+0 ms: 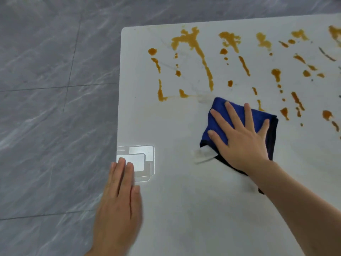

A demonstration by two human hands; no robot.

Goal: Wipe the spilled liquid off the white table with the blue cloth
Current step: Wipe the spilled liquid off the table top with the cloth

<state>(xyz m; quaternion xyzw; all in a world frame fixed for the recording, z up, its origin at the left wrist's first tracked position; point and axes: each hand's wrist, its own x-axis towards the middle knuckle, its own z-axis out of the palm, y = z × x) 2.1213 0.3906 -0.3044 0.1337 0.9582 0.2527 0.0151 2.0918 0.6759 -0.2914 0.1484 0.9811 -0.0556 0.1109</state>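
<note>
Fingers (pixel 228 115) of right hand (pixel 241 137) spread straight, pressing flat on blue cloth (pixel 217 124), grasping nothing. White desk (pixel 175 126) carries orange-brown spilled liquid (pixel 199 50) across far half; folded cloth lies just below streaks. Left hand (pixel 120 196) flat, fingers relaxed, on desk's left edge.
</note>
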